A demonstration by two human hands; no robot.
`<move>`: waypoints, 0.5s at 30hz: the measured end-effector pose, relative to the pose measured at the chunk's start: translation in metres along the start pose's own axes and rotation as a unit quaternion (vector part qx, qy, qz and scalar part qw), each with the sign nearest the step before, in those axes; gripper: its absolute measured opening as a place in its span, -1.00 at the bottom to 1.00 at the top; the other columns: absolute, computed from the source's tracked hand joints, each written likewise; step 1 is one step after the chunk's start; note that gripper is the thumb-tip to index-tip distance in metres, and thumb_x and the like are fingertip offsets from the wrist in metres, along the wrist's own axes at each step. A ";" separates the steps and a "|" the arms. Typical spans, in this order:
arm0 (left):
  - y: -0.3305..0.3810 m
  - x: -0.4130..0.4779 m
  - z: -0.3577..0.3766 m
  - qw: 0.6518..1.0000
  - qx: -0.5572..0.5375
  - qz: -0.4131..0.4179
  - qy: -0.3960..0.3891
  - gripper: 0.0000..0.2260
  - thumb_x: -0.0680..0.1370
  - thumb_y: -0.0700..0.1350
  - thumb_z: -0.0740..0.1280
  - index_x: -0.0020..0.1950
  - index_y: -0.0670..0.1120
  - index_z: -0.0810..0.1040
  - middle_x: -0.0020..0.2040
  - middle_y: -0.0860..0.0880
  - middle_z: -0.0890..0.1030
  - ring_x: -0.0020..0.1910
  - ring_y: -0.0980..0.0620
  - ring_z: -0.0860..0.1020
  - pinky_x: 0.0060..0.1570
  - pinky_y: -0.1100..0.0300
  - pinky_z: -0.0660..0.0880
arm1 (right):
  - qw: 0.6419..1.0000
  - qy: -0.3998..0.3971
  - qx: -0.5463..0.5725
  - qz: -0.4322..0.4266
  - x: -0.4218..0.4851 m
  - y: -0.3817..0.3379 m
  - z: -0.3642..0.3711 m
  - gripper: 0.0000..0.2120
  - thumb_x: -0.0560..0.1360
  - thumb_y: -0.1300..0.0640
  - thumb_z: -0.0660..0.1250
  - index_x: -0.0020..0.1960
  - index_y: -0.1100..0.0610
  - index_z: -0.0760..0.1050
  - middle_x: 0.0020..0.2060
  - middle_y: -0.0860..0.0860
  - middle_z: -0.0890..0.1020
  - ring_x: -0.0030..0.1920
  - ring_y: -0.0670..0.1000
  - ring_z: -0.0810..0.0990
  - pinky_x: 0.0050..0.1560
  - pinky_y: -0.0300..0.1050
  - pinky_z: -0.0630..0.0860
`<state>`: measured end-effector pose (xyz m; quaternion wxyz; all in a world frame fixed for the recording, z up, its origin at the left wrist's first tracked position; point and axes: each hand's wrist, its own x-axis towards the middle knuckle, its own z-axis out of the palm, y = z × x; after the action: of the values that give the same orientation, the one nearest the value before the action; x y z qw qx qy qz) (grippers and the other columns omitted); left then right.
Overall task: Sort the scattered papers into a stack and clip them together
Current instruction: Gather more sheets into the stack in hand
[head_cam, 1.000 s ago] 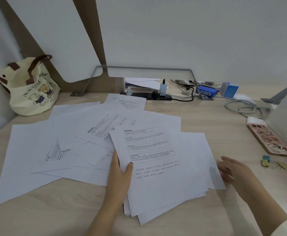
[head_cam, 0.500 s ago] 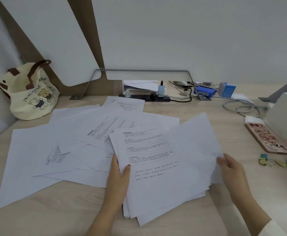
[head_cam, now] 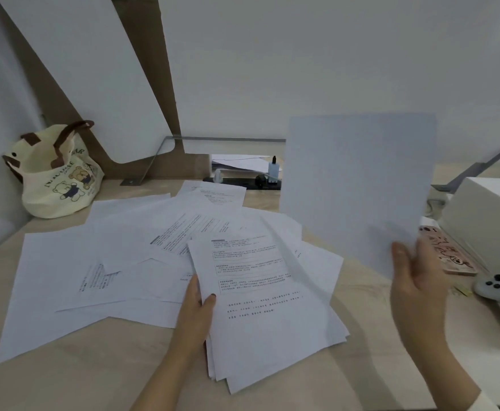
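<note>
White paper is filling most of what I am looking at: my right hand (head_cam: 414,280) is holding one blank white sheet (head_cam: 358,185) upright by its lower right corner, thumb on the near face and fingers closed behind it, clear of the pale wooden bench (head_cam: 94,375). My left hand (head_cam: 196,307) is lying flat along the left edge of the rough stack of printed sheets (head_cam: 269,315), thumb pressing on top, fingers open rather than curled around anything. I am judging this as the gathering step, well short of clipping. Further left of that grip, loose white sheets (head_cam: 73,277) are lying fanned and overlapping. Next I am needing to lay the raised sheet down leftward onto the stack, square with it, then collect the rest. Small yellow clips (head_cam: 462,291), partly hidden, are lying just right of my right grip, near the pink-cased phone (head_cam: 450,253).
</note>
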<state>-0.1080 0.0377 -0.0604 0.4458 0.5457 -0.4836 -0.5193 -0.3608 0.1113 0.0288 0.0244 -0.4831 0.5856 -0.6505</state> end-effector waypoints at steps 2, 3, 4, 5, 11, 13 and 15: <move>0.006 -0.005 -0.001 0.999 -0.037 -0.008 -0.012 -0.61 0.57 -0.32 0.15 0.29 0.07 0.32 0.06 0.08 0.54 0.01 0.11 0.54 -0.03 0.23 0.46 | 0.994 -0.101 -0.020 -0.031 -0.016 0.009 0.007 -0.84 0.53 0.23 0.16 -0.04 0.01 0.48 -0.19 -0.25 0.58 -0.19 -0.38 0.48 -0.16 -0.51 0.35; 0.008 -0.007 -0.003 0.998 -0.052 -0.014 -0.016 -0.65 0.57 -0.32 0.16 0.25 0.07 0.35 0.01 0.11 0.55 -0.04 0.16 0.54 -0.11 0.27 0.45 | 0.987 -0.153 -0.035 -0.041 -0.025 0.017 0.011 -0.73 0.52 0.25 0.16 -0.03 -0.09 0.51 -0.11 -0.37 0.58 -0.08 -0.42 0.49 -0.05 -0.55 0.35; 0.009 -0.007 -0.004 0.998 -0.062 -0.022 -0.019 -0.69 0.57 -0.30 0.16 0.21 0.05 0.38 -0.02 0.13 0.55 -0.07 0.19 0.53 -0.16 0.28 0.44 | 0.977 -0.202 -0.050 -0.050 -0.034 0.026 0.014 -0.64 0.50 0.27 0.14 -0.01 -0.17 0.52 -0.01 -0.44 0.55 0.06 -0.43 0.47 0.09 -0.56 0.31; 0.010 -0.008 -0.006 0.997 -0.068 -0.031 -0.021 -0.74 0.58 -0.26 0.16 0.18 0.04 0.42 -0.03 0.13 0.57 -0.08 0.18 0.55 -0.18 0.27 0.44 | 0.967 -0.241 -0.067 -0.057 -0.042 0.035 0.016 -0.56 0.48 0.27 0.12 0.01 -0.26 0.51 0.06 -0.45 0.53 0.17 -0.42 0.42 0.20 -0.54 0.26; 0.017 -0.005 -0.008 0.988 -0.107 -0.101 -0.035 -0.79 0.62 -0.01 0.12 -0.11 0.06 0.51 -0.12 0.05 0.58 -0.12 0.09 0.54 -0.19 0.21 0.46 | 0.935 -0.311 -0.152 -0.083 -0.063 0.075 0.018 -0.37 0.39 0.32 0.17 -0.09 -0.50 0.42 0.10 -0.23 0.53 0.26 -0.44 0.28 0.26 -0.57 0.07; 0.025 -0.005 -0.005 0.983 -0.111 -0.140 -0.032 -0.78 0.61 -0.05 0.16 -0.20 -0.02 0.48 -0.19 -0.01 0.54 -0.21 0.06 0.49 -0.22 0.21 0.42 | 0.934 -0.317 -0.150 -0.065 -0.067 0.079 0.018 -0.35 0.38 0.33 0.17 -0.11 -0.52 0.42 0.12 -0.26 0.49 0.24 -0.53 0.21 0.26 -0.51 0.10; 0.024 -0.004 -0.004 0.986 -0.090 -0.136 -0.031 -0.78 0.61 -0.03 0.15 -0.18 -0.03 0.49 -0.16 -0.02 0.55 -0.17 0.03 0.51 -0.17 0.19 0.44 | 0.930 -0.329 -0.156 -0.047 -0.071 0.081 0.016 -0.34 0.39 0.32 0.15 -0.11 -0.55 0.41 0.14 -0.31 0.44 0.23 -0.53 0.21 0.22 -0.52 0.11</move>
<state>-0.1052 0.0387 -0.0357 0.4034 0.5476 -0.3693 -0.6332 -0.3555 0.1162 -0.0797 0.1093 -0.6945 0.6154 -0.3563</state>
